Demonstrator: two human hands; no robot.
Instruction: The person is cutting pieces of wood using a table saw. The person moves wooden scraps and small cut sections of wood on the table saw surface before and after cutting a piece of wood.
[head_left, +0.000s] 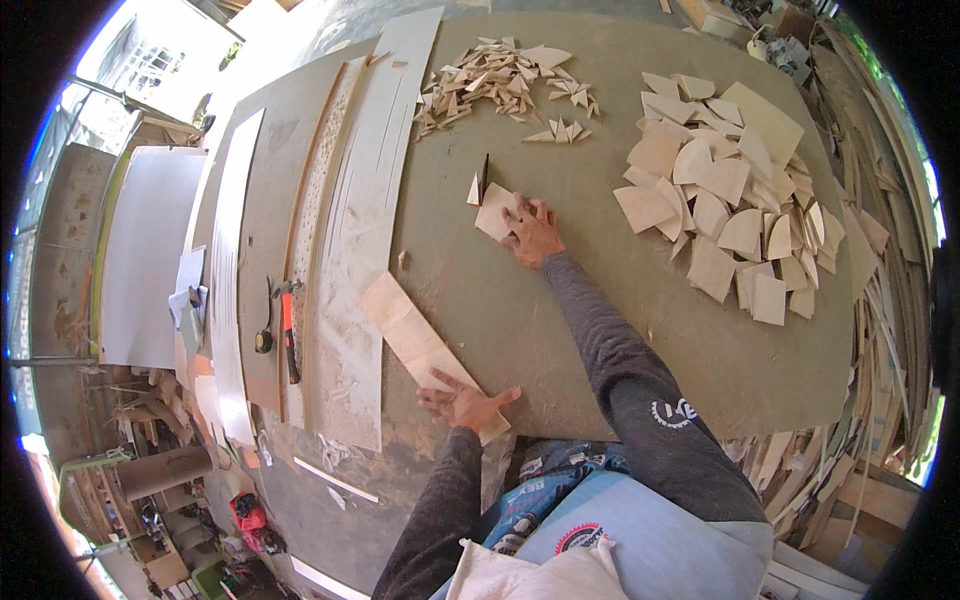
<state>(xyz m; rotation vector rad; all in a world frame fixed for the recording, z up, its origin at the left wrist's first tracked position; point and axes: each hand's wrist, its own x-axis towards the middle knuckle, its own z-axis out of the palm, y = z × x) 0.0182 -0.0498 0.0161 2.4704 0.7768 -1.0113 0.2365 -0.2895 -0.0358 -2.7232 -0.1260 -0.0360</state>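
The right hand (533, 232) lies flat on a small wood piece (495, 211), pushing it against the thin dark saw blade (485, 172) that sticks up from the table (560, 330). Its grip is open, fingers spread, pressing and not closing round anything. The fingertips are very near the blade. If the piece slips or jumps, I think the fingers could slide into it and get cut.

The left hand (462, 403) is well back from the blade, toward the person. It rests open and flat on a long wood strip (420, 345). If that hand bumps the strip, it could swing toward the blade.

Right of the blade sits a big pile of cut pieces (725, 215). Behind the blade lies a heap of little triangles (500, 82). Between the blade and both piles the table is bare, so there is room to move. Left of the blade lie long white boards (365, 200).
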